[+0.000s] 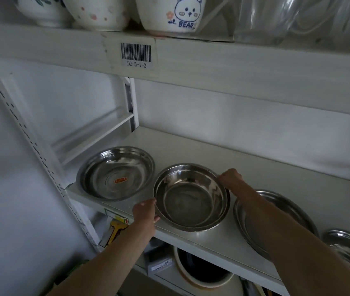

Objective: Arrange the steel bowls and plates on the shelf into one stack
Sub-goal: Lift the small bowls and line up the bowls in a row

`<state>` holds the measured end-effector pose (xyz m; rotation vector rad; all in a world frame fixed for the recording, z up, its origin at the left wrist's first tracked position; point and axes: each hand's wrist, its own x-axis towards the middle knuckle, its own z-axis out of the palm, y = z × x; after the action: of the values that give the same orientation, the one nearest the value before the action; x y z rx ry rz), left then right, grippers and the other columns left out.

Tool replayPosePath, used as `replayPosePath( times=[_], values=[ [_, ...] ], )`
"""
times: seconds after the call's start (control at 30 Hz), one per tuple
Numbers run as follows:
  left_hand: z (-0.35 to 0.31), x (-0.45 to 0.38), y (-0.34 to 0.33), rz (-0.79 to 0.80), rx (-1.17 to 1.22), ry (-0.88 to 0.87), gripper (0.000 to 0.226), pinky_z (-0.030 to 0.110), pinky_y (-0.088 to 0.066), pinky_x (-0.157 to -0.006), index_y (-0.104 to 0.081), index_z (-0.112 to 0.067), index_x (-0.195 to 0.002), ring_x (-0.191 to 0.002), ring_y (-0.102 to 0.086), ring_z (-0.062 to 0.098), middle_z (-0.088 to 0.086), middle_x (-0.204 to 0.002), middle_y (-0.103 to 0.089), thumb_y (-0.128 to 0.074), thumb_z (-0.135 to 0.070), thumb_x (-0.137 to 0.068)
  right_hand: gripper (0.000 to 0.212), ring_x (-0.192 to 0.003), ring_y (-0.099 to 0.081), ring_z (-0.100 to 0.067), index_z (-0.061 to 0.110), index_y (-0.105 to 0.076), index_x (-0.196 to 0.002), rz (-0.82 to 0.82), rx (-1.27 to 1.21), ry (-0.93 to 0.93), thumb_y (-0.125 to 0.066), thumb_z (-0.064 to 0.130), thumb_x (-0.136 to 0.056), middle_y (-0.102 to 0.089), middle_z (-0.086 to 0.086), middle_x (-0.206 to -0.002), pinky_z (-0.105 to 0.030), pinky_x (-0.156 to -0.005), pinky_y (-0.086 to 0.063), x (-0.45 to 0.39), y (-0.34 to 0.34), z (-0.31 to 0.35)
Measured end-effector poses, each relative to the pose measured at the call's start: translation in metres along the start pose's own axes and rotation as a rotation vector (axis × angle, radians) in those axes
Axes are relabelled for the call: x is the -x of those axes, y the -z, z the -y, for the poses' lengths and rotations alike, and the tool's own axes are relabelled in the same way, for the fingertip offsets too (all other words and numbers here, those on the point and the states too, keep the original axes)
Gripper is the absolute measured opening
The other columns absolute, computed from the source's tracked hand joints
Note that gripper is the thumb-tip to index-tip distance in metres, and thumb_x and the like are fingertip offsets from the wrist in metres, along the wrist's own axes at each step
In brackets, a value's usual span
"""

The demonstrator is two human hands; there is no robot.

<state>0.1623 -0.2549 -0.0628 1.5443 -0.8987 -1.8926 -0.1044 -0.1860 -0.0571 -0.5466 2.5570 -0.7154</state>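
- Head view: my left hand (145, 212) grips the near-left rim of the nested steel bowls (191, 197), and my right hand (230, 178) pinches their far-right rim.
- The bowls sit mid-shelf (191, 146), between a wide steel basin (115, 173) on the left and steel plates (253, 212) on the right.

Light is dim, soft and even, with only faint shadows under the steel bowl (191, 197). Pale smeared highlights sit on its inner wall. Above it, the shelf edge (191, 58) bows from wide-angle distortion, and the corners darken and blur.
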Motion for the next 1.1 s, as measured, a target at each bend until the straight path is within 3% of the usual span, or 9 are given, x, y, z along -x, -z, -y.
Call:
replayPosePath(
  times=[0.13,0.23,0.37,0.57,0.73,0.87,0.93,1.0,1.1],
  values=[
    [0.001,-0.005,-0.001,-0.025,0.002,-0.056,0.012,0.035,-0.054,-0.078,-0.057,-0.014,-0.083,-0.106,-0.062,0.032,0.018,-0.109,-0.063,-0.055,-0.009,-0.094,0.034,-0.092,-0.069,-0.03,-0.002,-0.073,-0.096,0.002,-0.077,-0.019,-0.067,0.028,-0.081,-0.066,-0.015,-0.088,-0.026,-0.07,-0.044,-0.003,-0.001,-0.007],
    [0.001,-0.006,-0.002,-0.048,0.002,-0.086,0.015,0.042,-0.053,-0.091,-0.056,-0.018,-0.081,-0.111,-0.061,0.034,0.019,-0.114,-0.063,-0.056,-0.009,-0.093,0.028,-0.075,-0.061,-0.026,-0.002,-0.074,-0.084,-0.024,-0.128,-0.004,-0.068,0.025,-0.081,-0.062,-0.014,-0.076,-0.027,-0.067,-0.044,-0.003,-0.001,-0.01],
    [0.001,-0.008,-0.003,-0.045,0.022,-0.084,0.015,0.043,-0.052,-0.094,-0.056,-0.019,-0.082,-0.112,-0.06,0.034,0.018,-0.114,-0.063,-0.057,-0.009,-0.093,0.03,-0.065,-0.057,-0.023,0.007,-0.069,-0.06,-0.039,-0.184,0.012,-0.071,0.026,-0.083,-0.057,-0.007,-0.055,-0.029,-0.067,-0.044,-0.003,-0.001,-0.015],
    [-0.011,-0.006,-0.008,-0.005,0.08,-0.123,0.009,0.041,-0.053,-0.094,-0.059,-0.018,-0.086,-0.11,-0.062,0.031,0.014,-0.112,-0.064,-0.059,-0.011,-0.092,0.022,-0.073,-0.065,-0.025,0.005,-0.079,-0.08,-0.11,-0.34,0.048,-0.074,0.027,-0.083,-0.07,-0.013,-0.073,-0.03,-0.071,-0.049,0.001,0.01,-0.011],
    [-0.039,-0.008,-0.003,0.03,0.111,-0.183,0.005,0.04,-0.054,-0.092,-0.06,-0.018,-0.096,-0.102,-0.064,0.029,0.013,-0.107,-0.064,-0.06,-0.016,-0.091,0.018,-0.058,-0.056,-0.02,0.013,-0.073,-0.068,-0.124,-0.474,0.066,-0.078,0.026,-0.079,-0.061,-0.004,-0.06,-0.03,-0.063,-0.045,0.006,0.017,0.014],
    [-0.067,-0.02,0.013,0.012,0.074,-0.272,0.023,0.029,-0.053,-0.064,-0.064,-0.004,-0.109,-0.078,-0.064,0.023,0.011,-0.096,-0.066,-0.061,-0.018,-0.09,0.014,-0.073,-0.065,-0.026,0.009,-0.076,-0.076,-0.12,-0.562,0.087,-0.078,0.023,-0.078,-0.071,-0.011,-0.078,-0.03,-0.07,-0.051,0.01,0.011,0.046],
    [-0.08,-0.028,0.023,-0.025,0.034,-0.3,0.023,0.026,-0.051,-0.062,-0.064,-0.002,-0.106,-0.073,-0.064,0.02,0.008,-0.09,-0.066,-0.059,-0.019,-0.092,0.015,-0.072,-0.064,-0.023,0.009,-0.075,-0.072,-0.108,-0.586,0.102,-0.077,0.023,-0.077,-0.07,-0.01,-0.076,-0.029,-0.068,-0.049,0.014,0.003,0.065],
    [-0.094,-0.035,0.036,-0.105,-0.132,-0.391,0.014,0.025,-0.049,-0.071,-0.06,-0.007,-0.1,-0.078,-0.063,0.016,0.0,-0.086,-0.063,-0.058,-0.018,-0.094,0.021,-0.065,-0.058,-0.019,0.012,-0.07,-0.061,-0.097,-0.586,0.124,-0.077,0.025,-0.076,-0.063,-0.005,-0.065,-0.028,-0.064,-0.045,0.018,-0.007,0.083],
    [-0.112,-0.041,0.059,-0.227,-0.329,-0.553,0.022,0.03,-0.049,-0.097,-0.063,-0.016,-0.112,-0.11,-0.063,0.017,-0.002,-0.108,-0.068,-0.062,-0.023,-0.091,0.033,-0.06,-0.051,-0.017,0.015,-0.059,-0.052,-0.071,-0.573,0.141,-0.077,0.028,-0.077,-0.053,0.0,-0.057,-0.026,-0.061,-0.042,0.023,-0.023,0.11]
  ],
)
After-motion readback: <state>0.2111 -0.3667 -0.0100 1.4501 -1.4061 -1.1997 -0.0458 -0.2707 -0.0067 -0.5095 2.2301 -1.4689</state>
